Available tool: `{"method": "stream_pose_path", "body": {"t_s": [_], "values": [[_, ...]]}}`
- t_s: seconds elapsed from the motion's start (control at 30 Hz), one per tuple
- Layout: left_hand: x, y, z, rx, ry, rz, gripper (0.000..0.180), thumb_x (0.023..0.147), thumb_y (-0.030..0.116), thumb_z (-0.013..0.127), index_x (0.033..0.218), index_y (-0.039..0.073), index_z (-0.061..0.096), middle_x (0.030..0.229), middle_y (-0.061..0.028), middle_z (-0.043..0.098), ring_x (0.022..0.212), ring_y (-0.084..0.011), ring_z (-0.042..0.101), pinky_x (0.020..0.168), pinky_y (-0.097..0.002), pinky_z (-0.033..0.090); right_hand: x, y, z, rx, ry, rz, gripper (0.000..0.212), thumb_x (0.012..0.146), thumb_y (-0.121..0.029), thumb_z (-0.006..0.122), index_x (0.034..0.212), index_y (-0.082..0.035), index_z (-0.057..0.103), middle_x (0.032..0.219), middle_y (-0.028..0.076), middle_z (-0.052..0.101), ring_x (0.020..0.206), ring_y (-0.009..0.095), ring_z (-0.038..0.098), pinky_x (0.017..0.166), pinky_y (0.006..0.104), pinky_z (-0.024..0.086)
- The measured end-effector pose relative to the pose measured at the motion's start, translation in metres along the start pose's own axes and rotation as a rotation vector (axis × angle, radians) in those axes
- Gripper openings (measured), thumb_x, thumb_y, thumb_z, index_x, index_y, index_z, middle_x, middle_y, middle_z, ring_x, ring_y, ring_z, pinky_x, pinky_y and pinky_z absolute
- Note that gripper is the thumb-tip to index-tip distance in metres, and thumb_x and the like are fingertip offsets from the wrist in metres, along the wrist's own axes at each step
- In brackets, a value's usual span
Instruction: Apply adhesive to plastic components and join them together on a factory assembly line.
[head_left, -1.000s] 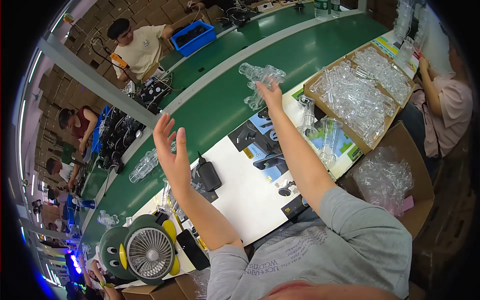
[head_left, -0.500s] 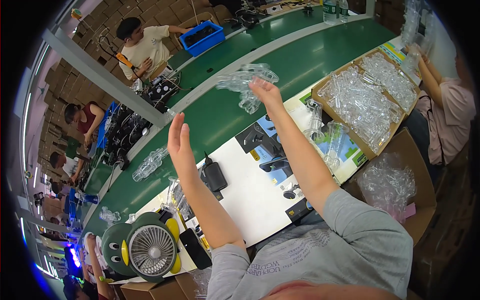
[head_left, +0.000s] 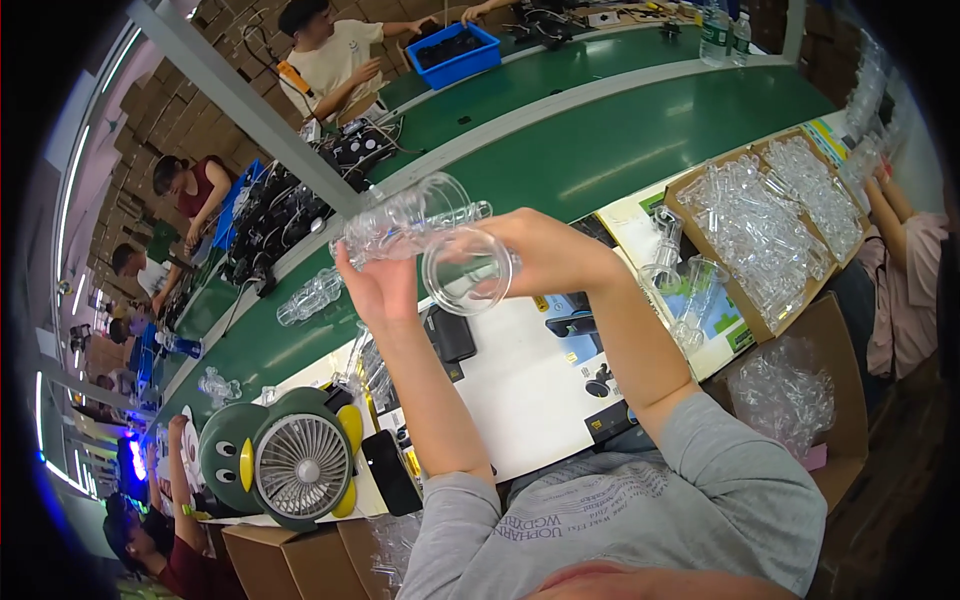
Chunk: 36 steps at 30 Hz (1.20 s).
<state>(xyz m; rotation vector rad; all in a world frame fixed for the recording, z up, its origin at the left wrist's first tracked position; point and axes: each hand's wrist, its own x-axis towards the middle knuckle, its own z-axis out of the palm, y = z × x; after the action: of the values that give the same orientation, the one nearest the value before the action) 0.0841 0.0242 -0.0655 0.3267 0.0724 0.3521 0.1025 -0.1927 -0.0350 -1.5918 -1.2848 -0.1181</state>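
Note:
Both my hands are raised together above the bench, among clear plastic pieces. My left hand [head_left: 385,290] is curled round a clear tube-like plastic part [head_left: 395,225], which lies along the palm and fingers. My right hand [head_left: 550,252] grips a clear plastic part with a wide round rim [head_left: 468,270], its open end turned toward me. The pieces overlap, so I cannot tell where one ends and another begins. Another clear plastic part [head_left: 310,297] lies on the green conveyor beyond my left hand.
A carton [head_left: 740,230] of clear parts stands at the right, beside standing clear pieces [head_left: 700,305]. A black pouch [head_left: 452,335], a phone [head_left: 388,475] and a green fan [head_left: 300,470] lie at left. Co-workers sit across the green conveyor [head_left: 590,130] and at the right.
My left hand was open and apart; it now holds clear plastic. My right hand has brought its clear pieces down and toward my left hand. The view has shifted slightly.

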Motion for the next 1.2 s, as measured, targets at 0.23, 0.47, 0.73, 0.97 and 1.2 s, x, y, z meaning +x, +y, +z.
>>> {"method": "stream_pose_path", "body": {"t_s": [0.23, 0.47, 0.73, 0.97, 1.2], "values": [[-0.013, 0.041, 0.000, -0.129, -0.075, 0.169, 0.051, 0.080, 0.041, 0.053, 0.111, 0.001, 0.050, 0.102, -0.0147, 0.053, 0.097, -0.0287, 0.052, 0.088, -0.0487, 0.043, -0.015, -0.036, -0.015, -0.029, 0.080, 0.231, 0.062, 0.066, -0.005, 0.066, 0.125, -0.006, 0.047, 0.092, 0.009, 0.063, 0.084, 0.021, 0.063, 0.076, 0.0320, 0.049], [-0.048, 0.047, 0.021, -0.049, -0.462, 0.465, 0.048, 0.076, 0.048, 0.065, 0.102, 0.010, 0.052, 0.095, -0.0047, 0.055, 0.096, -0.0189, 0.054, 0.091, -0.0426, 0.045, -0.019, -0.058, -0.002, -0.303, 0.049, 0.235, 0.060, 0.067, -0.013, 0.069, 0.123, -0.010, 0.048, 0.107, 0.010, 0.055, 0.096, 0.023, 0.055, 0.080, 0.0340, 0.046], [-0.067, 0.034, 0.042, -0.024, -0.707, 0.518, 0.051, 0.079, 0.047, 0.063, 0.107, 0.006, 0.048, 0.097, -0.0050, 0.053, 0.095, -0.0173, 0.053, 0.096, -0.0367, 0.041, -0.020, -0.068, 0.009, -0.499, 0.096, 0.129, 0.061, 0.055, -0.012, 0.077, 0.112, -0.012, 0.054, 0.088, 0.005, 0.050, 0.085, 0.025, 0.054, 0.074, 0.0347, 0.044], [-0.067, 0.033, 0.039, -0.157, -0.785, 0.436, 0.057, 0.081, 0.052, 0.057, 0.112, 0.006, 0.044, 0.099, -0.0082, 0.053, 0.097, -0.0254, 0.052, 0.094, -0.0491, 0.039, -0.021, -0.066, 0.012, -0.517, 0.083, 0.121, 0.060, 0.055, -0.012, 0.077, 0.111, -0.012, 0.053, 0.088, 0.005, 0.050, 0.085, 0.024, 0.054, 0.073, 0.0345, 0.044], [-0.068, 0.034, 0.040, -0.110, -0.805, 0.445, 0.059, 0.081, 0.053, 0.056, 0.112, 0.005, 0.043, 0.099, -0.0084, 0.053, 0.097, -0.0252, 0.052, 0.094, -0.0483, 0.040, -0.020, -0.065, 0.014, -0.520, 0.071, 0.128, 0.062, 0.055, -0.011, 0.077, 0.112, -0.013, 0.053, 0.088, 0.005, 0.050, 0.085, 0.024, 0.053, 0.074, 0.0343, 0.044]]}}
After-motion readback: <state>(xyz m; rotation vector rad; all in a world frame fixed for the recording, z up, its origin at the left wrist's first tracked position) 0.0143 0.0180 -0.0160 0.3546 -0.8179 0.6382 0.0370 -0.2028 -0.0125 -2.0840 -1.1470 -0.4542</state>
